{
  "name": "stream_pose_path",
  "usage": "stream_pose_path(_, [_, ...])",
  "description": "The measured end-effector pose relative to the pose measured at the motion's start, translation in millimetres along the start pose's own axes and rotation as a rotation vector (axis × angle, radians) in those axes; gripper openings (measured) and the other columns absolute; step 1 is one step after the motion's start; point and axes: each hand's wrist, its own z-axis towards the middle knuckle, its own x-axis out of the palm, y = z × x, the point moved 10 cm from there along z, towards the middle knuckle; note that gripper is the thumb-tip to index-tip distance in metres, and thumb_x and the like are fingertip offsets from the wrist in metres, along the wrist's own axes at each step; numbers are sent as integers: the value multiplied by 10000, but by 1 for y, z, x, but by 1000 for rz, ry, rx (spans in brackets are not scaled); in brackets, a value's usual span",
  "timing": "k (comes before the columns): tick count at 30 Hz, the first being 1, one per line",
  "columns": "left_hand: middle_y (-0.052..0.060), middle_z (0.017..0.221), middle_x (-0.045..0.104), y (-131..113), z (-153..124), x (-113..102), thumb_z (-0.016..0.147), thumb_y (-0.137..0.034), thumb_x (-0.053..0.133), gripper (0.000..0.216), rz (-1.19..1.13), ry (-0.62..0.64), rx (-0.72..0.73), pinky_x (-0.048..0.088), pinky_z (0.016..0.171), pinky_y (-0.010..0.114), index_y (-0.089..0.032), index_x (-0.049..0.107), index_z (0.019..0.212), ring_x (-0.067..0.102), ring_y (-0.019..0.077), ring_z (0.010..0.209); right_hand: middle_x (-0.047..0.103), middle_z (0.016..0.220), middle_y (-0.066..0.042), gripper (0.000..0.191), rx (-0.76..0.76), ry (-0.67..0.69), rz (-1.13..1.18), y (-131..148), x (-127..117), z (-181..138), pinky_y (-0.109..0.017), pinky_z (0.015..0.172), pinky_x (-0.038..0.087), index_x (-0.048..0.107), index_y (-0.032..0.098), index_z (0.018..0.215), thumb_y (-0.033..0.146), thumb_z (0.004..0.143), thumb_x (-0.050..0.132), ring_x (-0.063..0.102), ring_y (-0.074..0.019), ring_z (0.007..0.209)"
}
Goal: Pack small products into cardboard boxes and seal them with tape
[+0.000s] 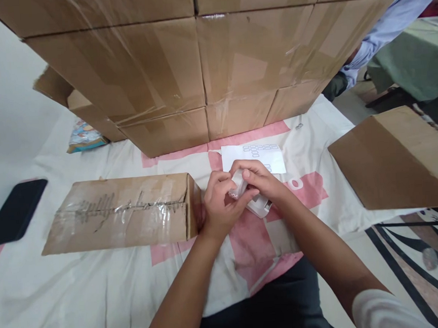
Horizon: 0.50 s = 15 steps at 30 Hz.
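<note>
Both hands meet at the middle of a white and pink cloth. My left hand and my right hand are closed together on a small white plastic piece. Under them lies a flat white item, partly hidden by my right hand. A white sheet printed with small outlined labels lies just beyond my fingers. A taped cardboard box lies on its side right beside my left hand.
A wall of stacked cardboard boxes fills the back. An open box flap sits at the right. A black phone lies at the left edge, a colourful packet behind it. A person's blue sleeve shows top right.
</note>
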Motion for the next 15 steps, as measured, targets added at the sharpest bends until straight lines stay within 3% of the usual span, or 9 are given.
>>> stream_pose_path(3, [-13,857,557,-5,0,-3,798,-440,795,368,44,-14,36,509,641,235,-216,505,834,585,111,737,502,648,28,510,32,-9,70,-5,0,-2,-232,513,308,583,169,790,658,929,533,410,-101,546])
stream_pose_path(8, [22,937,608,-9,-1,-5,772,-491,800,425,41,-34,86,554,716,290,-221,547,981,634,151,845,452,619,41,526,132,-5,211,-16,4,-4,-236,454,257,531,188,775,690,930,501,362,-97,502])
stream_pose_path(15, [27,947,612,-5,-1,-5,737,-578,803,496,4,-26,39,553,728,312,-221,520,933,641,164,865,438,635,42,555,170,1,248,-16,14,-5,-239,495,313,510,190,762,723,913,499,391,-106,548])
